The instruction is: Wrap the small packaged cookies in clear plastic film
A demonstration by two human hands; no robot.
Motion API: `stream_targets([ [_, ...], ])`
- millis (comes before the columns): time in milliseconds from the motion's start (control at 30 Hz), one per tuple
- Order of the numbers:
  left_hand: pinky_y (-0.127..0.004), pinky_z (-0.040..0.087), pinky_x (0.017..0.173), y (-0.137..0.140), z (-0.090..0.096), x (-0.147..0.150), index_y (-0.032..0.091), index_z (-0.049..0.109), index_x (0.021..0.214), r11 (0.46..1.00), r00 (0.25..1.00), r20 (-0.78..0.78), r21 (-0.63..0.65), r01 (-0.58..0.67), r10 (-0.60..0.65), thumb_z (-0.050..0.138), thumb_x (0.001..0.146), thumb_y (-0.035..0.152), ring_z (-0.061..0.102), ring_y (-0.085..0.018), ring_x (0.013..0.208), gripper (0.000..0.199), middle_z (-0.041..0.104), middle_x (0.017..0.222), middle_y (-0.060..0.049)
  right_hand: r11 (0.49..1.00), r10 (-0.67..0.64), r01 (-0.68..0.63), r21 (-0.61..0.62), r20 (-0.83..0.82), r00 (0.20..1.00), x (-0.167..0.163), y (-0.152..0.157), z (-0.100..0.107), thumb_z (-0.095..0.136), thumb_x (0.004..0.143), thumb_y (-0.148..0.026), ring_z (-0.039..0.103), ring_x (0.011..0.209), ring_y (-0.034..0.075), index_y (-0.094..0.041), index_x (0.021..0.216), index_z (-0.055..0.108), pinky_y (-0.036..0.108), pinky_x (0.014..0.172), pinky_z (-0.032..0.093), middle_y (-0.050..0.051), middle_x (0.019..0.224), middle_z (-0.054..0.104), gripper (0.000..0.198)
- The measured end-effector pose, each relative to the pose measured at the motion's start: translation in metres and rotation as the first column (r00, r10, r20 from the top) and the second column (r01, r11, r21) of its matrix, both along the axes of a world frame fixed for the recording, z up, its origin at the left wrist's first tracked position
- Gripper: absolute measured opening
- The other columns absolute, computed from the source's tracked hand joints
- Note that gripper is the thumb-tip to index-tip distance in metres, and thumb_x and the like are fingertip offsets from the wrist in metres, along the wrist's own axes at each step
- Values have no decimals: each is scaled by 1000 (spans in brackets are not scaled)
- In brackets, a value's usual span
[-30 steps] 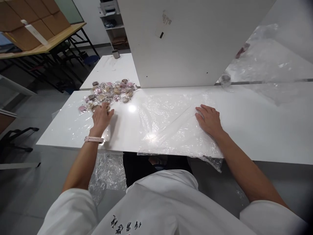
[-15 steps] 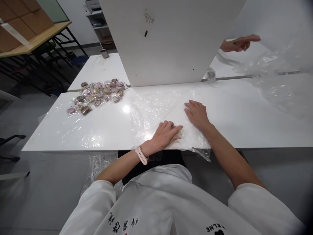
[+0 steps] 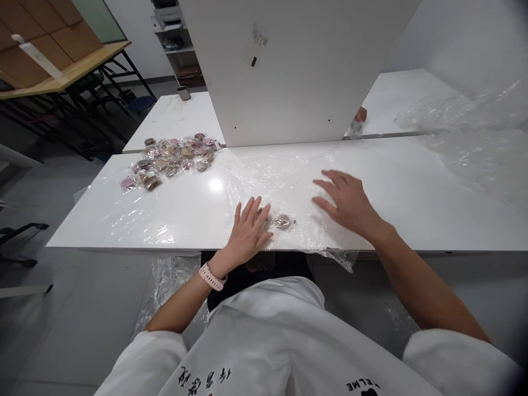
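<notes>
My left hand (image 3: 248,230) lies with fingers spread over a small wrapped round piece (image 3: 259,212), mostly hidden beneath it. Right beside it a second wrapped round piece (image 3: 282,221), brownish and in clear wrapping, sits in view. Both rest on or under a sheet of clear plastic film (image 3: 289,170) spread over the white table; which of the two I cannot tell. To the right, my right hand (image 3: 345,202) is slightly blurred, fingers apart, over the film's right side and holding nothing.
Several wrapped round pieces (image 3: 171,157) are heaped on the left of the white table (image 3: 412,192). A tall white panel (image 3: 297,71) stands at the back, with another person's hand (image 3: 361,114) past its right edge. More clear plastic (image 3: 474,154) lies at the right; a cup (image 3: 183,93) stands behind.
My left hand has shifted left and its fingers have spread, uncovering a wrapped piece. My right hand has moved a little right. The other person's hand has dropped mostly behind the panel.
</notes>
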State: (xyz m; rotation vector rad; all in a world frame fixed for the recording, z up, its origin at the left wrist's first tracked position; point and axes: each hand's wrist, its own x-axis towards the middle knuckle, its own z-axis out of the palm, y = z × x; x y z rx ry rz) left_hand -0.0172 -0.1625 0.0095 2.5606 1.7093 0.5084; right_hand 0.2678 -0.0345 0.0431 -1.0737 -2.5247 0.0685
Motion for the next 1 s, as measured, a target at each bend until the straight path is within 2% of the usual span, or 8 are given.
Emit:
stream_targets([
  [100,-61,19,125,-26,6,-10,22,18,161,992,993,19,-41,116,-116,58,97,46,15,-34,158,80,23,168,-18,959,277,-278,-60,-22,960,3,-64,5,54,100,-44,49,136,30,-24,141,52,47,109,42,13,147,56,46],
  [267,-51,43,116,-60,-6,-59,23,52,139,1000,979,206,-19,14,-9,54,100,24,55,-26,136,39,60,144,-13,991,129,-124,45,-160,979,27,-124,-46,59,97,-15,67,112,25,-24,128,60,41,94,52,9,121,72,33],
  [400,-42,55,97,-53,3,-84,23,67,95,987,902,409,-133,-87,135,57,99,31,69,-23,111,14,76,107,-6,997,-36,13,-75,-316,948,43,-118,-53,57,98,-19,71,100,22,-26,108,66,37,87,54,5,105,76,15],
  [533,-32,53,73,-21,25,-76,21,62,87,926,808,483,-326,-191,337,53,98,34,67,-18,80,19,71,84,-3,919,-239,144,-368,-228,944,41,-85,-24,48,102,-35,68,68,18,-26,98,64,31,63,51,0,76,72,19],
  [633,-31,51,72,-1,36,-65,21,57,83,903,795,453,-337,-268,405,49,98,28,61,-16,69,18,64,72,0,895,-264,177,-411,-168,950,31,-63,0,46,102,-43,58,51,15,-25,95,62,29,54,45,-2,63,63,26],
  [733,-44,49,96,-1,38,-60,21,59,92,936,878,334,-203,-287,342,50,98,31,64,-19,83,15,70,86,-3,941,-89,35,-336,-145,985,13,-63,10,51,99,-51,64,65,18,-25,101,63,31,57,47,3,80,69,28],
  [867,-62,20,123,-34,31,-52,23,55,125,997,990,119,-3,-79,79,68,90,47,54,-29,130,44,64,134,-11,956,203,-224,-188,-122,971,-9,-86,-7,57,98,-46,66,96,26,-25,110,62,37,75,53,10,110,70,26],
  [1000,-67,16,124,-60,12,-34,24,52,133,999,997,-67,-15,32,-33,76,85,29,47,-34,140,54,58,144,-12,939,234,-258,-229,-125,964,-16,-89,-21,44,104,-32,64,80,21,-24,90,61,35,73,49,7,90,70,23],
])
